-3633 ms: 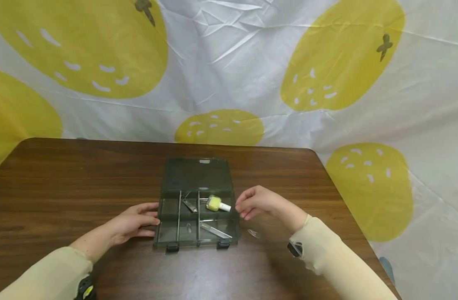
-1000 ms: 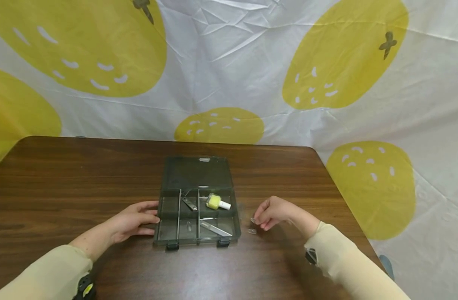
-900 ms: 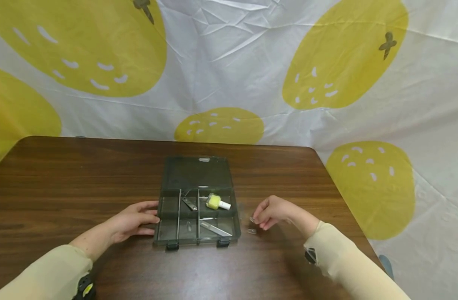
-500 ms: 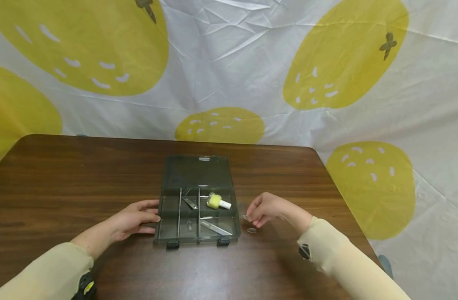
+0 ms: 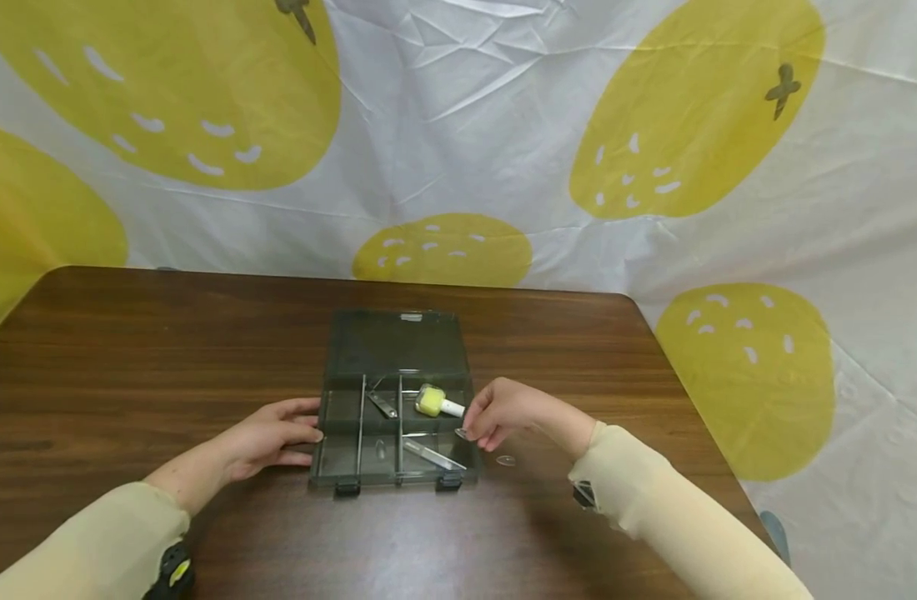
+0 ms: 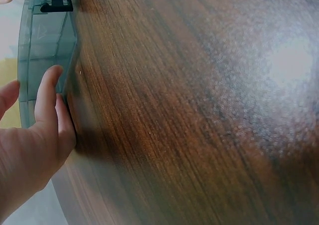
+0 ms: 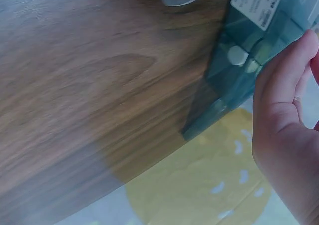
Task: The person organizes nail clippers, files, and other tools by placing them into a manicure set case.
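Observation:
A dark see-through compartment box [image 5: 338,454] lies open on the table. My left hand [image 5: 267,442] rests against its left side, fingers fairly straight along the wall and thumb at the rim. Over the right rim, my right hand [image 5: 503,412] pinches a small clear oval plastic piece [image 5: 461,432] between thumb and fingertips. A similar clear oval piece [image 5: 506,460] lies on the table right of the box, and another [image 5: 380,450] is in the lower middle compartment. A yellow nail polish bottle [image 5: 431,401] with a white cap lies in the upper right compartment.
A nail clipper [image 5: 383,406] sits in the upper middle compartment, and a slim silver tool [image 5: 432,454] in the lower right one. The box's lid [image 5: 398,343] is folded back toward the far side. Behind the wooden table [image 5: 166,358] hangs a fruit-print curtain [image 5: 458,150].
My right hand has picked up one of two clear oval pieces from the table and carried it left over the box's right rim. My left hand has stayed at the box.

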Demonstrator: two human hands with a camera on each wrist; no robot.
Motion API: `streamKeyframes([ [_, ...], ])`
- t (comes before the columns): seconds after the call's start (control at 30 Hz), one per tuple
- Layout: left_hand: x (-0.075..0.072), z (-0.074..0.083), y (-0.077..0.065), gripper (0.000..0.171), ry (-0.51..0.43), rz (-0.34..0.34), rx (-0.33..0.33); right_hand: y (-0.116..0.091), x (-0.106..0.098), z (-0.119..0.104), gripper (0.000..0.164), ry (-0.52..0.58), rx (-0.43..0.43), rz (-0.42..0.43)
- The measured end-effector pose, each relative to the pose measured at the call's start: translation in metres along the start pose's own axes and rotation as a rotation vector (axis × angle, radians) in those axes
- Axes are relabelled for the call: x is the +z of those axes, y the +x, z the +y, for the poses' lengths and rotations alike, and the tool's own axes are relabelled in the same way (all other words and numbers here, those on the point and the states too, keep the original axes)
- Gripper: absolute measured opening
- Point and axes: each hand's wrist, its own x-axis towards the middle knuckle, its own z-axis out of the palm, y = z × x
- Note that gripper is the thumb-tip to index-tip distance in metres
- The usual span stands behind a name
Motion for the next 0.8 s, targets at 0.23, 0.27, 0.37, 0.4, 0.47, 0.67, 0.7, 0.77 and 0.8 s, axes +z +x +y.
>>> streamKeyframes([
  [0.23, 0.009, 0.008, -0.006, 0.073, 0.023, 0.038, -0.02, 0.005, 0.012, -0.013, 0.009, -0.01, -0.017, -0.019],
  [0.27, 0.009, 0.008, -0.006, 0.073, 0.023, 0.037, -0.019, 0.005, 0.013, -0.015, 0.009, -0.011, -0.019, -0.021],
  [0.37, 0.009, 0.007, -0.006, 0.073, 0.019, 0.038, -0.018, 0.008, 0.018, -0.019, 0.01, -0.014, -0.025, -0.03],
  [0.4, 0.009, 0.007, -0.006, 0.073, 0.02, 0.038, -0.018, 0.009, 0.02, -0.021, 0.01, -0.015, -0.024, -0.032],
  [0.47, 0.009, 0.007, -0.006, 0.072, 0.017, 0.041, -0.02, 0.01, 0.023, -0.024, 0.01, -0.015, -0.021, -0.038],
  [0.67, 0.009, 0.007, -0.008, 0.072, 0.024, 0.045, -0.021, 0.016, 0.033, -0.029, 0.012, -0.029, -0.017, -0.048],
  [0.7, 0.008, 0.007, -0.008, 0.072, 0.026, 0.046, -0.021, 0.017, 0.035, -0.03, 0.012, -0.033, -0.02, -0.049],
  [0.77, 0.009, 0.008, -0.008, 0.072, 0.025, 0.049, -0.024, 0.019, 0.038, -0.031, 0.012, -0.035, -0.022, -0.056],
  [0.8, 0.008, 0.007, -0.008, 0.072, 0.028, 0.047, -0.023, 0.02, 0.04, -0.032, 0.012, -0.031, -0.022, -0.058],
])
